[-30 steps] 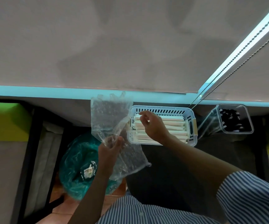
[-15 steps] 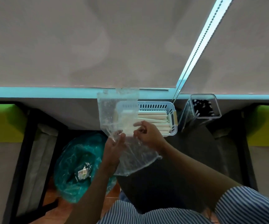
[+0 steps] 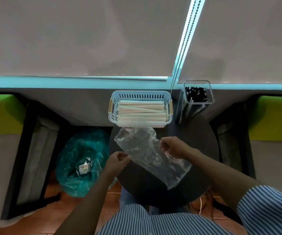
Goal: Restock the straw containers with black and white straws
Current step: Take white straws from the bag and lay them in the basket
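Bin liner [image 3: 79, 160] of teal plastic sits lowest on the left, on the floor beside the round black table [image 3: 202, 150], with a small wrapper lying inside it. Next comes the left hand [image 3: 117, 161], forearm rising from the bottom edge, fingers curled and pinching the near-left edge of a clear plastic bag [image 3: 150, 153]. That bag is stretched between both hands over the table, its long axis running from upper left to lower right, its crumpled top just reaching the front wall of the basket; whether anything remains inside it is hard to tell through the glare and creases. Behind it, the pale blue slotted basket [image 3: 141, 97] holds white straws [image 3: 142, 110] lying flat, their length running left to right. The right hand [image 3: 174, 147], on a forearm coming from a striped sleeve [image 3: 270, 207], pinches the bag's far-right edge with curled fingers. Furthest right stands a clear square container [image 3: 197, 99], just beside the basket, with black straws [image 3: 196, 94] upright in it, only their ends plainly seen. A beaded blind cord [image 3: 182, 48] hangs down between basket and container.
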Action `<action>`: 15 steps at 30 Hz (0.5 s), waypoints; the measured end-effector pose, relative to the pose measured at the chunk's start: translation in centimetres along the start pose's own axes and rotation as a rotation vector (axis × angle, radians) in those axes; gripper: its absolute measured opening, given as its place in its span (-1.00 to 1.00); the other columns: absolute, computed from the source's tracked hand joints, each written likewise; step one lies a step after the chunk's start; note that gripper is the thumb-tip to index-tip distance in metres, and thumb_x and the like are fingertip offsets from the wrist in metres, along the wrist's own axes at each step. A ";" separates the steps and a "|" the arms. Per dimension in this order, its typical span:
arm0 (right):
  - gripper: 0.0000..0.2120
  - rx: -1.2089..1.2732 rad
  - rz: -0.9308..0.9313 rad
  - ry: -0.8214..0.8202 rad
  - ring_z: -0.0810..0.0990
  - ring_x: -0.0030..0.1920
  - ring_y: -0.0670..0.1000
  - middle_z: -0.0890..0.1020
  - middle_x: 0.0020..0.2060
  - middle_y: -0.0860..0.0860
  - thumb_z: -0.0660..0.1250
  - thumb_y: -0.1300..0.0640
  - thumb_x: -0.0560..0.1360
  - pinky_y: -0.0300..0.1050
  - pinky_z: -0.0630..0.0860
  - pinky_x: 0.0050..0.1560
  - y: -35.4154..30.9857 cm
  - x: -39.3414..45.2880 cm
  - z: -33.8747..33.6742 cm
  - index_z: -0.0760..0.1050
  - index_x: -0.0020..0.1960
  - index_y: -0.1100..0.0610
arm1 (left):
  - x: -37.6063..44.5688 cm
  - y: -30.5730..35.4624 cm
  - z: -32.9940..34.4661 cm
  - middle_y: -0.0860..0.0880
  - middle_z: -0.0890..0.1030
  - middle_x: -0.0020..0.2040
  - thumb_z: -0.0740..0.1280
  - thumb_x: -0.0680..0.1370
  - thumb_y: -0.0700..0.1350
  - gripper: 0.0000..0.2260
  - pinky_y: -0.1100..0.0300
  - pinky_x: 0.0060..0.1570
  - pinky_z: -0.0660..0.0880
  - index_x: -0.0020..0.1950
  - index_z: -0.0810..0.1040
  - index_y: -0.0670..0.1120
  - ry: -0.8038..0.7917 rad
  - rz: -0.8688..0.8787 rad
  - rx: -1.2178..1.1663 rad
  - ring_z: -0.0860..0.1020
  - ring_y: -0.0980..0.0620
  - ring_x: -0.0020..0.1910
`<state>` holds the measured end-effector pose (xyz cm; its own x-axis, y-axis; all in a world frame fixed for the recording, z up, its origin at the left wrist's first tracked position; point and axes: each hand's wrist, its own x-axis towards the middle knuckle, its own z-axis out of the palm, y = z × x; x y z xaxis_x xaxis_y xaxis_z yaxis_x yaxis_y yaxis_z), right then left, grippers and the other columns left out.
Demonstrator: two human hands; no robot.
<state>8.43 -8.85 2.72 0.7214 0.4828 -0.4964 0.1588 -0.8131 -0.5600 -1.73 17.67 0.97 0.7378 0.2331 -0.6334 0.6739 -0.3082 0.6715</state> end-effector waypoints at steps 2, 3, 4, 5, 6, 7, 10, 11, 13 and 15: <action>-0.78 -0.056 0.019 0.000 0.61 -0.14 -0.03 0.60 -0.22 -0.12 0.35 0.28 0.47 -0.05 0.55 -0.04 0.2 0.0 0.3 0.50 -0.13 -0.06 | 0.2 0.2 -0.5 0.00 0.64 -0.13 0.47 0.53 -0.07 -0.85 0.29 -0.24 0.48 0.02 0.56 -0.05 0.020 0.046 0.104 0.61 0.03 -0.15; -0.81 -0.089 0.050 0.003 0.60 -0.15 -0.02 0.59 -0.21 -0.12 0.34 0.25 0.48 -0.05 0.53 -0.06 0.4 0.0 0.6 0.50 -0.13 -0.05 | 0.3 0.2 -0.8 0.00 0.64 -0.12 0.47 0.52 -0.08 -0.86 0.26 -0.18 0.50 0.02 0.56 -0.03 0.030 0.062 0.149 0.61 0.02 -0.12; -0.85 -0.132 0.088 0.014 0.59 -0.15 0.00 0.59 -0.20 -0.10 0.33 0.22 0.50 -0.05 0.52 -0.07 0.5 0.1 0.8 0.50 -0.12 -0.04 | 0.4 0.3 -1.0 0.02 0.64 -0.11 0.47 0.52 -0.08 -0.86 0.24 -0.12 0.49 0.02 0.56 -0.01 0.048 0.082 0.192 0.61 0.03 -0.09; -0.87 -0.172 0.118 0.029 0.58 -0.15 0.01 0.58 -0.20 -0.09 0.31 0.20 0.51 -0.03 0.51 -0.04 0.5 0.2 1.2 0.50 -0.12 -0.03 | 0.5 0.4 -1.3 0.04 0.63 -0.11 0.47 0.51 -0.08 -0.86 0.24 -0.08 0.48 0.02 0.57 0.01 0.067 0.097 0.234 0.61 0.04 -0.08; -0.87 -0.212 0.132 0.042 0.58 -0.13 0.01 0.58 -0.19 -0.09 0.29 0.19 0.52 0.00 0.50 0.02 0.7 0.3 1.5 0.50 -0.12 -0.03 | 0.5 0.6 -1.4 0.06 0.62 -0.10 0.47 0.51 -0.08 -0.85 0.24 -0.06 0.46 0.03 0.57 0.02 0.092 0.118 0.261 0.61 0.06 -0.07; -0.87 -0.244 0.137 0.056 0.57 -0.10 0.00 0.58 -0.17 -0.09 0.28 0.18 0.53 0.04 0.48 0.09 0.5 0.7 1.9 0.50 -0.11 -0.04 | 0.7 0.9 -1.9 0.07 0.61 -0.10 0.47 0.51 -0.07 -0.85 0.25 -0.05 0.44 0.06 0.58 0.01 0.124 0.141 0.279 0.60 0.08 -0.07; -0.89 -0.370 0.135 0.057 0.59 0.02 0.04 0.59 -0.05 -0.06 0.26 0.15 0.55 0.10 0.45 0.18 0.1 1.8 2.5 0.49 0.02 -0.03 | 1.6 2.2 -3.1 0.04 0.61 -0.08 0.45 0.54 -0.09 -0.81 0.28 -0.06 0.39 0.12 0.61 -0.10 0.272 0.235 0.269 0.57 0.11 -0.09; -0.85 -0.402 0.140 0.066 0.57 0.07 0.06 0.59 0.01 -0.04 0.26 0.14 0.55 0.10 0.45 0.18 -0.1 2.0 2.7 0.48 0.09 -0.02 | 2.1 2.6 -3.5 0.01 0.63 -0.05 0.45 0.54 -0.09 -0.80 0.27 -0.06 0.39 0.13 0.61 -0.13 0.314 0.274 0.270 0.57 0.09 -0.08; -0.72 -0.410 0.172 0.104 0.53 0.16 0.10 0.56 0.14 0.01 0.27 0.11 0.54 0.11 0.43 0.21 -0.2 2.5 3.4 0.46 0.25 -0.01 | 3.3 3.5 -4.2 -0.08 0.63 0.04 0.43 0.55 -0.08 -0.76 0.23 -0.02 0.40 0.16 0.60 -0.15 0.352 0.336 0.297 0.58 0.02 -0.03; -0.61 -0.370 0.196 0.191 0.50 0.21 0.12 0.54 0.22 0.03 0.31 0.06 0.53 0.09 0.41 0.21 -0.5 2.6 3.8 0.42 0.35 0.01 | 4.8 4.3 -4.8 -0.13 0.57 0.14 0.41 0.56 -0.06 -0.71 0.21 0.04 0.39 0.22 0.56 -0.17 0.355 0.376 0.337 0.56 -0.05 0.06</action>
<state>7.64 -5.95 -0.80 0.8678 0.2678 -0.4186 0.2120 -0.9614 -0.1756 4.94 21.90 2.68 0.9294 0.3269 -0.1712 0.3585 -0.6900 0.6288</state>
